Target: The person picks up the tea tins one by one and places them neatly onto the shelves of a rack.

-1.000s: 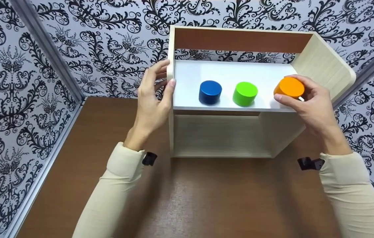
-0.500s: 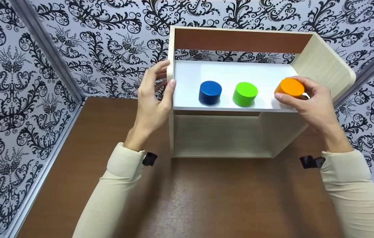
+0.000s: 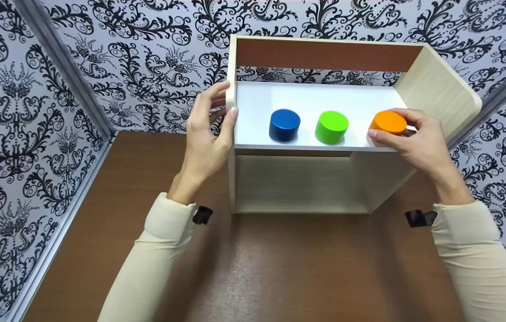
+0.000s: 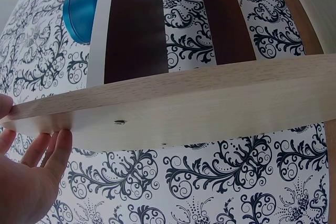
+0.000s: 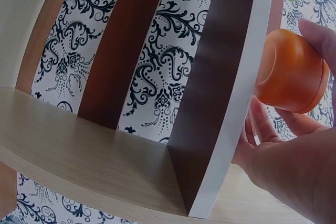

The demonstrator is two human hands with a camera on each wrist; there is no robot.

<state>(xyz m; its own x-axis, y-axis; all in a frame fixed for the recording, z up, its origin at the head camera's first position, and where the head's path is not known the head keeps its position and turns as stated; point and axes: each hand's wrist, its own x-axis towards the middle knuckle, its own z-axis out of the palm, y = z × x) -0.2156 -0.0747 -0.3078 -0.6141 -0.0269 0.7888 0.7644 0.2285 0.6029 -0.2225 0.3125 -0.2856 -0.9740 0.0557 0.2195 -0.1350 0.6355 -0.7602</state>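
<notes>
My left hand [image 3: 209, 129] grips the left side panel [image 3: 231, 89] of a small light-wood shelf unit. In the left wrist view its thumb and fingers lie on opposite faces of that panel. My right hand [image 3: 420, 138] holds an orange round canister [image 3: 389, 122] between thumb and fingers at the right end of the white shelf [image 3: 320, 96]. In the right wrist view the canister [image 5: 291, 72] is close by the shelf's front edge; whether its base touches the shelf, I cannot tell. To its left stand a green canister [image 3: 331, 127] and a blue canister [image 3: 284, 125], both upright.
Below the white shelf lies an open lower compartment [image 3: 297, 183]. The unit's right side panel [image 3: 443, 85] rises beside my right hand. Everything stands on a brown wooden surface [image 3: 253, 268], with patterned walls [image 3: 137, 53] behind and at both sides.
My right hand has lowered the orange canister slightly and shifted it a little left. The left hand, the unit and the other two canisters have stayed in place.
</notes>
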